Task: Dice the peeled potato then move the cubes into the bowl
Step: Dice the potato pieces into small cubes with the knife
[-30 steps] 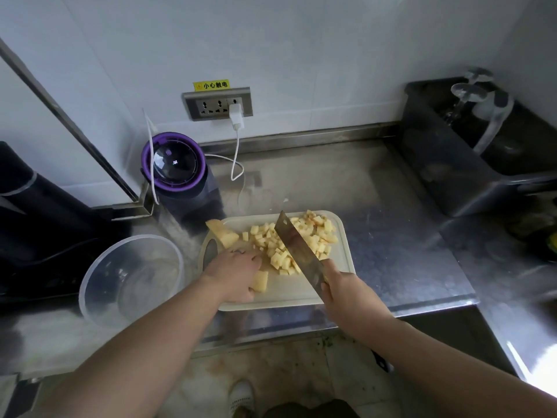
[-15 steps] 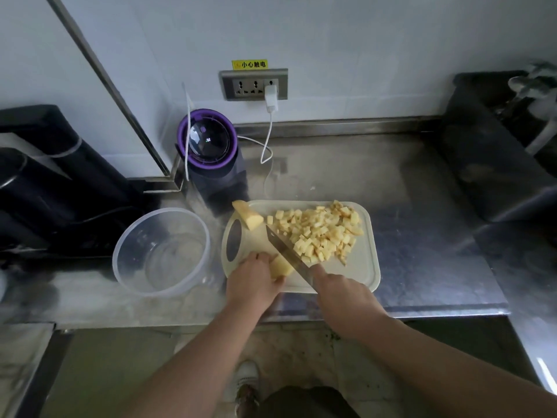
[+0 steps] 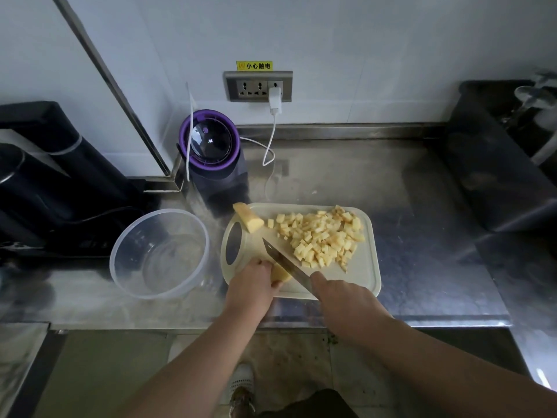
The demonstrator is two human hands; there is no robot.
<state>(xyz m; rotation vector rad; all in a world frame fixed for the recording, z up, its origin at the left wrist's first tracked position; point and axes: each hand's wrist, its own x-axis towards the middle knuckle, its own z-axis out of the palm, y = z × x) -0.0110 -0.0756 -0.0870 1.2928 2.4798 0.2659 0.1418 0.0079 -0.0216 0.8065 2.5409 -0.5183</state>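
We dice | left hand [image 3: 252, 285] grips pale-yellow potato chunk [image 3: 280, 275] to steady it | right hand [image 3: 340, 297] grips steel knife [image 3: 285, 262] alongside

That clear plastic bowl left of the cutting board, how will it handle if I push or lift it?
Probably very light: the bowl is thin, clear plastic and looks empty. It may well slide on the smooth steel counter if nudged.

one bowl [image 3: 136, 236], one knife [image 3: 285, 263], two potato chunks [image 3: 249, 220]
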